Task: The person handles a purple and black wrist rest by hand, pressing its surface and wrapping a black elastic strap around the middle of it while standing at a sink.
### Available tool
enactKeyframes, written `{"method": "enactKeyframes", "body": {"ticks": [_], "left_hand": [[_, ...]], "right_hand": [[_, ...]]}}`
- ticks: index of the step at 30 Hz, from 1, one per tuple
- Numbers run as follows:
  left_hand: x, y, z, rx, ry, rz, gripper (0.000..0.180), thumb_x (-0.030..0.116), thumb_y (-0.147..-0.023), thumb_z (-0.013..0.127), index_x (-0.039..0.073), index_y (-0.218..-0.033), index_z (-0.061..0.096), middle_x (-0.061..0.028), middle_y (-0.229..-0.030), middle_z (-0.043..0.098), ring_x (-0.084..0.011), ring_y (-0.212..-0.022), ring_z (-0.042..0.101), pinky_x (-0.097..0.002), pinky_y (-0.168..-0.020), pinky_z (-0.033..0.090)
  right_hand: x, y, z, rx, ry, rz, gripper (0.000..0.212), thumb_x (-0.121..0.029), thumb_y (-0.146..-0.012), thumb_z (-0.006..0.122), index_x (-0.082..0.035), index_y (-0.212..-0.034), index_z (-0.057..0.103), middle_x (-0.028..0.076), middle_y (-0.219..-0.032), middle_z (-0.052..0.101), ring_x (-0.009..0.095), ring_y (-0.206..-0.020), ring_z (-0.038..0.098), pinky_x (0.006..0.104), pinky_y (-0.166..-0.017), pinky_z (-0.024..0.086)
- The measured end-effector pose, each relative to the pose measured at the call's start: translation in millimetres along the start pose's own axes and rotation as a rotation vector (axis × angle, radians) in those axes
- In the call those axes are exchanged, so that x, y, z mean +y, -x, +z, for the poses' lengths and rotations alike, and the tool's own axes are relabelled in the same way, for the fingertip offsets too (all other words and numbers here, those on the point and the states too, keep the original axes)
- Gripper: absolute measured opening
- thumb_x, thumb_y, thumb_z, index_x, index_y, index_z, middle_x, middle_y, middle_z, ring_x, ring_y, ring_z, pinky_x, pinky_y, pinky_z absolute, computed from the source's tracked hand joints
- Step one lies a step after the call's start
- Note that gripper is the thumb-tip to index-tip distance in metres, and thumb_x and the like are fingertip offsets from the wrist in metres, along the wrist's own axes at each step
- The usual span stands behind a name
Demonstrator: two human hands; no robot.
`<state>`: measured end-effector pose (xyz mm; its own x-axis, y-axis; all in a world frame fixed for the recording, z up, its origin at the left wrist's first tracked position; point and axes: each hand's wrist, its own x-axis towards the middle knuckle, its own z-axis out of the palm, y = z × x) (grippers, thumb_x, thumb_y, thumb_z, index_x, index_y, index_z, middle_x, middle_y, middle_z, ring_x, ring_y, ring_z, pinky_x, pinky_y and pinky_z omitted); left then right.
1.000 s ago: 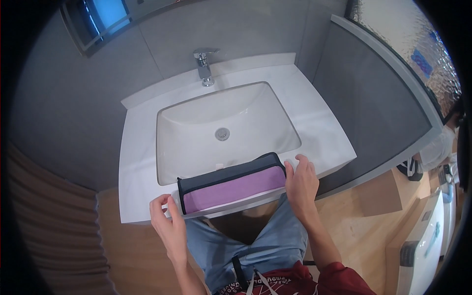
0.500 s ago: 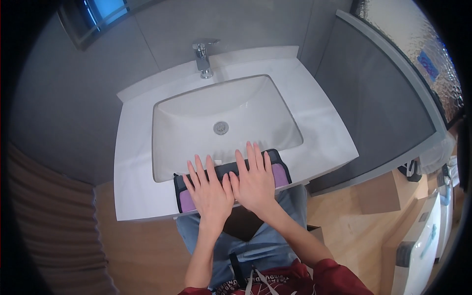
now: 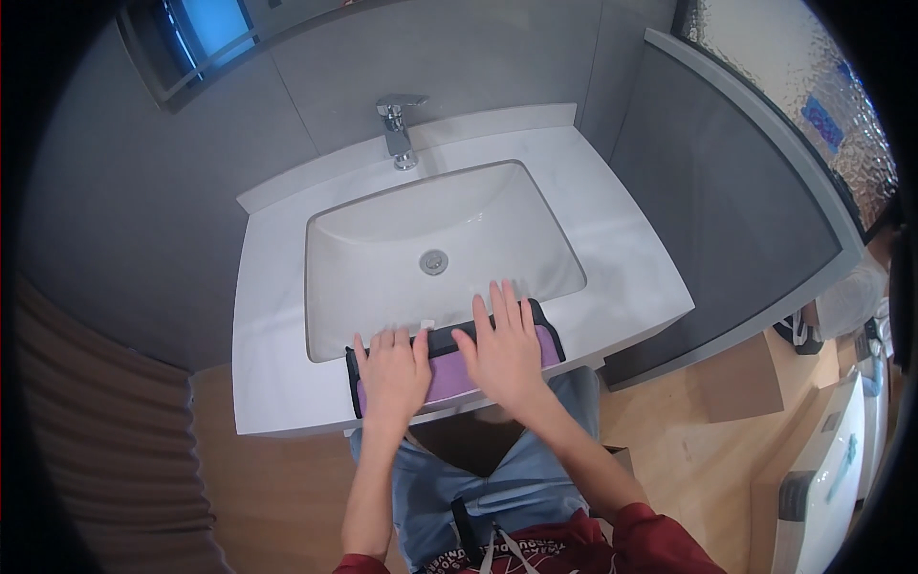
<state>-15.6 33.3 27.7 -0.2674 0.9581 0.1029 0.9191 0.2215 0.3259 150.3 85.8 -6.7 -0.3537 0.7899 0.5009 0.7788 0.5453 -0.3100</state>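
A folded purple fabric pouch with black edging lies along the front rim of the white sink, across the counter edge. My left hand rests palm down on its left part. The fingers of that hand bend over the black far edge, and the thumb stands apart. On the right part lies my right hand, also palm down, its fingers stretched toward the basin and its thumb spread. Purple fabric shows between the two hands. Both palms hide what is under them. A small white piece shows beside the pouch's far edge.
A chrome faucet stands behind the basin, whose drain is in the middle. A grey framed panel borders the counter on the right. Cardboard and a white appliance stand on the floor. A brown curtain hangs at left.
My hands have moved apart along the pouch, the left one to the left and the right one slightly right. The left fingers, flat before, are now bent. The view has shifted a little.
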Motion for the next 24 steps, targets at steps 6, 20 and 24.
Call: {"method": "enactKeyframes", "body": {"ticks": [6, 20, 24], "left_hand": [[-38.0, -25.7, -7.7, -0.092, 0.132, 0.148, 0.051, 0.033, -0.108, 0.052, -0.005, -0.082, 0.074, -0.0306, -0.082, 0.069, -0.0516, -0.081, 0.067, -0.0563, -0.078, 0.055], [-57.8, -24.2, -30.8, 0.013, 0.167, 0.407, 0.026, 0.024, -0.095, 0.074, -0.001, -0.094, 0.069, -0.0175, -0.097, 0.064, -0.0392, -0.096, 0.060, -0.0474, -0.088, 0.049], [-64.1, -12.3, -45.4, 0.066, 0.175, 0.462, 0.026, 0.020, -0.087, 0.081, 0.002, -0.099, 0.066, -0.0142, -0.096, 0.065, -0.0377, -0.095, 0.061, -0.0459, -0.087, 0.049]], "right_hand": [[28.0, -41.4, -20.4, -0.326, 0.020, -0.024, 0.038, -0.033, -0.099, 0.065, 0.002, -0.112, 0.071, 0.026, -0.113, 0.071, 0.040, -0.111, 0.068, 0.0528, -0.105, 0.047], [75.3, -65.9, -37.8, -0.708, -0.319, -0.140, 0.028, -0.022, -0.094, 0.073, 0.000, -0.110, 0.069, 0.016, -0.109, 0.067, 0.033, -0.123, 0.053, 0.0438, -0.104, 0.045], [83.1, -68.8, -41.3, -0.582, -0.332, -0.249, 0.030, -0.023, -0.093, 0.075, -0.002, -0.112, 0.065, 0.017, -0.108, 0.067, 0.036, -0.118, 0.055, 0.0436, -0.102, 0.046]]}}
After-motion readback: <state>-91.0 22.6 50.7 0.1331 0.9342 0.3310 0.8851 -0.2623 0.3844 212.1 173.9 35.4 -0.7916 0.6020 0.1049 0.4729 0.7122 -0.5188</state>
